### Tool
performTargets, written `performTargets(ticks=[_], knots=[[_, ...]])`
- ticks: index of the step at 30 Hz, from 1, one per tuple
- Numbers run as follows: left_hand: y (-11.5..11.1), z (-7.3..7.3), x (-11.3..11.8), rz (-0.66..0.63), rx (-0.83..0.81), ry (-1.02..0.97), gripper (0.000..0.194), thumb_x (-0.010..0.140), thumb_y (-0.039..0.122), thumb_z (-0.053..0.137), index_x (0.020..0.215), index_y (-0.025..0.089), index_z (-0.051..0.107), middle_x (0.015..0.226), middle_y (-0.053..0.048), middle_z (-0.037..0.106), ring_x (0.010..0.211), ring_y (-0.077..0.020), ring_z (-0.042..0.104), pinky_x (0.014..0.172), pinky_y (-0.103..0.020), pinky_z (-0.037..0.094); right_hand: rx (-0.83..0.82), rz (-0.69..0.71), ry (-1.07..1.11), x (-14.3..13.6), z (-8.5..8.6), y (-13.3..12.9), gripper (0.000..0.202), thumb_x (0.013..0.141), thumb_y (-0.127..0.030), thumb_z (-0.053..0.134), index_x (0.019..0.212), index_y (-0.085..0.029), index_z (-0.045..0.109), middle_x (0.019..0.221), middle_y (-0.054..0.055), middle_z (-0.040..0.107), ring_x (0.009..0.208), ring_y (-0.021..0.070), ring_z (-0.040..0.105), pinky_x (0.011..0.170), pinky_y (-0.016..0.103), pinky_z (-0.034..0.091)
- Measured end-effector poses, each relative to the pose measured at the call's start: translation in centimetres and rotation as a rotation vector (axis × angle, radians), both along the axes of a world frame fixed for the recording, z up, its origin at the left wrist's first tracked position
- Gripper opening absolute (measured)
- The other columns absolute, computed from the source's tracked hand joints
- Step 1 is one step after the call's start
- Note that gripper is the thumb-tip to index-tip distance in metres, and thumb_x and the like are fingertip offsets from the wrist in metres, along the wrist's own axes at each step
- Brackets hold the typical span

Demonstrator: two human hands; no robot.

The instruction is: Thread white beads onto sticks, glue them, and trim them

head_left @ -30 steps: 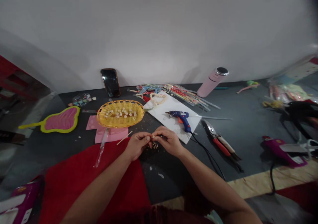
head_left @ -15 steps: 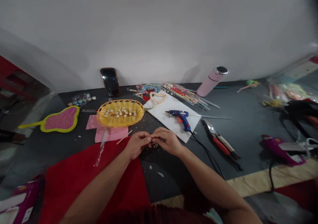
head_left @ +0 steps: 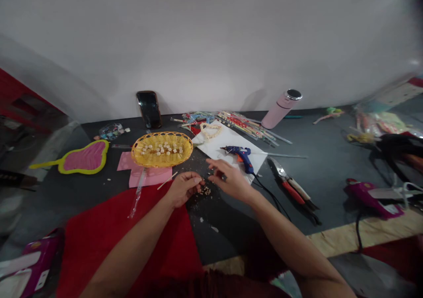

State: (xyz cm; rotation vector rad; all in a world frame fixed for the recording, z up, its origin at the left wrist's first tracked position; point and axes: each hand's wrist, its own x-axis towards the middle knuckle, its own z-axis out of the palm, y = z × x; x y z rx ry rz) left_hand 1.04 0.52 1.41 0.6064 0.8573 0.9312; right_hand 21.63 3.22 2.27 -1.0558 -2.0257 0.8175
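My left hand (head_left: 185,188) is closed, thumb against fingers, above the dark tabletop; whatever it pinches is too small to name. Just to its right, my right hand (head_left: 229,180) is raised with fingers apart and nothing visible in them. Between and below the hands lies a small pile of tan bits (head_left: 205,191). A yellow woven basket (head_left: 161,160) holding several small whitish pieces (head_left: 168,147) stands beyond my left hand. Past my right hand, a blue glue gun (head_left: 243,155) rests on a white sheet (head_left: 211,147). A thin wooden stick (head_left: 167,181) lies beside my left wrist.
Red cloth (head_left: 132,210) lies under my left forearm, pink felt (head_left: 150,177) by the basket. Pliers-like cutters (head_left: 294,190) lie at right, near the glue gun's cord. A pink bottle (head_left: 280,108), a phone (head_left: 149,108) and wrapped sticks (head_left: 243,124) line the wall.
My hands were together at the fingertips; now they are apart. The right hand has lifted off to the right with its fingers opened, uncovering more of the tan bits. The view has shifted slightly.
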Motion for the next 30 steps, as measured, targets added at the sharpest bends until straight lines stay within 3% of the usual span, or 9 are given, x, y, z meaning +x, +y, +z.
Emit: performTargets(ticks=[5,7,12,16,19,21,24,27,30], knots=[[0.3,-0.4,-0.6,0.045,-0.015,-0.159,0.017,0.066,0.024,0.075,0.069,0.011,0.064,0.069,-0.004,0.065,0.052,-0.0049,0.05,0.054,-0.019,0.043,0.046,-0.447,-0.352,6.3,1.0,1.6,0.024,0.085,-0.037,0.053,0.101,-0.021,0.06,0.093,0.007,0.063,0.074,0.0186,0.06,0.067,0.03,0.046],[0.3,-0.5,-0.6,0.049,-0.025,-0.207,0.017,0.065,0.023,0.076,0.068,0.011,0.063,0.069,-0.004,0.064,0.052,-0.0049,0.05,0.055,-0.02,0.044,0.01,-0.553,-0.535,7.8,1.6,1.7,0.027,0.083,-0.043,0.052,0.096,-0.019,0.059,0.091,0.007,0.064,0.073,0.0196,0.06,0.064,0.029,0.043],[0.3,-0.6,-0.6,0.085,-0.035,-0.281,0.018,0.064,0.02,0.077,0.068,0.011,0.063,0.07,-0.004,0.063,0.055,-0.0048,0.051,0.055,-0.019,0.044,-0.184,-0.555,-0.762,7.9,1.5,1.8,0.03,0.083,-0.045,0.052,0.095,-0.018,0.056,0.086,0.007,0.066,0.077,0.0216,0.062,0.063,0.028,0.04],[0.5,-0.9,-0.7,0.098,-0.01,-0.304,0.018,0.062,0.018,0.078,0.068,0.012,0.063,0.071,-0.003,0.063,0.056,-0.0048,0.051,0.055,-0.019,0.043,-0.207,-0.532,-0.793,7.7,0.5,2.4,0.029,0.085,-0.044,0.05,0.092,-0.017,0.059,0.085,0.008,0.066,0.076,0.0213,0.062,0.061,0.027,0.039],[0.5,-1.0,-0.7,0.115,-0.008,-0.274,0.02,0.061,0.02,0.079,0.068,0.012,0.063,0.071,-0.004,0.064,0.054,-0.0049,0.051,0.055,-0.019,0.044,-0.125,-0.615,-0.725,7.1,1.2,2.0,0.029,0.085,-0.042,0.051,0.098,-0.018,0.059,0.088,0.009,0.065,0.078,0.0227,0.062,0.061,0.029,0.042],[0.5,-0.9,-0.6,0.109,-0.013,-0.231,0.02,0.062,0.022,0.079,0.068,0.011,0.063,0.07,-0.004,0.065,0.053,-0.0048,0.051,0.055,-0.02,0.044,0.019,-0.643,-0.607,5.8,2.6,1.2,0.027,0.085,-0.038,0.052,0.103,-0.019,0.059,0.094,0.01,0.063,0.079,0.0232,0.062,0.063,0.031,0.044],[0.3,-0.6,-0.3,0.062,-0.017,-0.134,0.021,0.061,0.024,0.079,0.068,0.009,0.065,0.068,-0.005,0.065,0.05,-0.0047,0.051,0.054,-0.019,0.044,0.196,-0.336,-0.29,2.4,4.5,-0.3,0.02,0.087,-0.032,0.051,0.103,-0.025,0.062,0.091,0.009,0.063,0.07,0.0188,0.06,0.061,0.03,0.048],[0.1,-0.6,-0.1,0.019,-0.006,-0.083,0.021,0.061,0.025,0.079,0.068,0.009,0.067,0.062,-0.003,0.064,0.05,-0.0061,0.053,0.052,-0.018,0.042,0.225,0.037,-0.109,-1.0,4.7,-1.4,0.022,0.088,-0.028,0.052,0.108,-0.026,0.061,0.093,0.008,0.063,0.068,0.0164,0.059,0.062,0.031,0.051],[0.0,-1.0,-0.2,0.016,0.004,-0.083,0.02,0.061,0.025,0.079,0.069,0.011,0.067,0.057,-0.001,0.063,0.05,-0.0074,0.054,0.052,-0.019,0.041,0.182,0.153,-0.035,-2.8,3.5,-1.8,0.022,0.087,-0.021,0.053,0.108,-0.021,0.062,0.093,0.008,0.064,0.08,0.0172,0.061,0.072,0.031,0.052]])
